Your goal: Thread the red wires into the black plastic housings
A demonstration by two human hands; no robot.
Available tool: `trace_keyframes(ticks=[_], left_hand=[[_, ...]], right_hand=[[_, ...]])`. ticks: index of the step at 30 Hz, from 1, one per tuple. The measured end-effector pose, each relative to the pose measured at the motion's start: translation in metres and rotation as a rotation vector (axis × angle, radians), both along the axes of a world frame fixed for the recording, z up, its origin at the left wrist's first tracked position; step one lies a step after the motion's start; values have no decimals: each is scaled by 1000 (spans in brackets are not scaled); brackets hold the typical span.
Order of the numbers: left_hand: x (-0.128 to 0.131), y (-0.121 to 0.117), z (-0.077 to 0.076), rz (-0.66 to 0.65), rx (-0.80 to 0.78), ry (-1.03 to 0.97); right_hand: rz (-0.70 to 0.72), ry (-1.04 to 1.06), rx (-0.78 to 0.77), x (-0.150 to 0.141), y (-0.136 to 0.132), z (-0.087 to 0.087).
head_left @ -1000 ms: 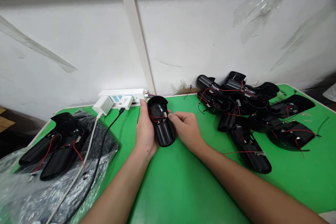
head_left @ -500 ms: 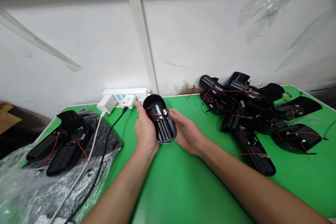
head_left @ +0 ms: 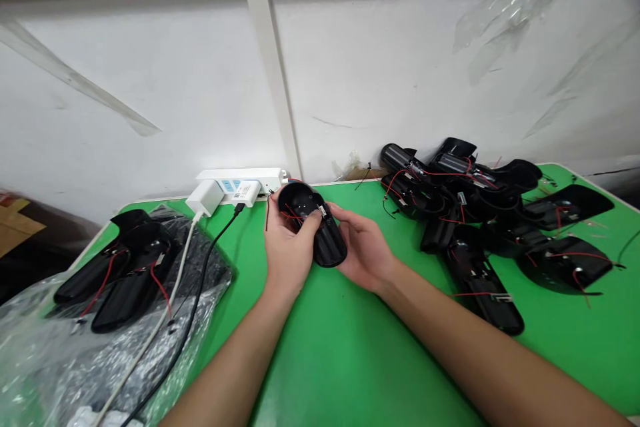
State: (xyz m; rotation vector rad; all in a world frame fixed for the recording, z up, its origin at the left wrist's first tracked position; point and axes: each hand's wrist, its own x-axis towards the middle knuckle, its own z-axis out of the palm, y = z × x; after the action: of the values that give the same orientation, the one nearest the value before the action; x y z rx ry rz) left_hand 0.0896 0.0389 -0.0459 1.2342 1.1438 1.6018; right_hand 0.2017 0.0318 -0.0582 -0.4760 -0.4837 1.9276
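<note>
Both hands hold a black plastic housing (head_left: 330,240) above the green table, its hollow side facing up. Thin red wires and a small white connector show inside it. My left hand (head_left: 290,247) wraps round its left side, the thumb laid across the inside near the connector. My right hand (head_left: 363,243) cups the right side, its fingers against the edge and partly hidden behind the housing. A dark wire end sticks out by the left fingers.
Several similar black housings with red wires (head_left: 480,280) lie heaped on the right of the green table (head_left: 350,360). At left, more housings (head_left: 133,280) rest on clear plastic wrap (head_left: 210,307). A white power strip (head_left: 273,180) with chargers and cables stands by the wall.
The left thumb has moved from the housing's outer edge onto its inside, near the connector. The housing has shifted slightly right and tilted.
</note>
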Motion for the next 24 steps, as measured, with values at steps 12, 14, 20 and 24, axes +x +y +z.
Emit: trace_keyframes(ticks=[12,14,20,24], left_hand=[[3,-4,5,30,-46,129],[3,-4,5,43,-28,134],[3,-3,4,65,1,128],[4,-3,2,77,-7,115]], right_hand=[[-18,-120,101,-4,-4,-3],[-17,-137,129,-5,-5,-2],[-31,-216,187,-9,-10,5],[-64,-257,165,-11,-12,7]])
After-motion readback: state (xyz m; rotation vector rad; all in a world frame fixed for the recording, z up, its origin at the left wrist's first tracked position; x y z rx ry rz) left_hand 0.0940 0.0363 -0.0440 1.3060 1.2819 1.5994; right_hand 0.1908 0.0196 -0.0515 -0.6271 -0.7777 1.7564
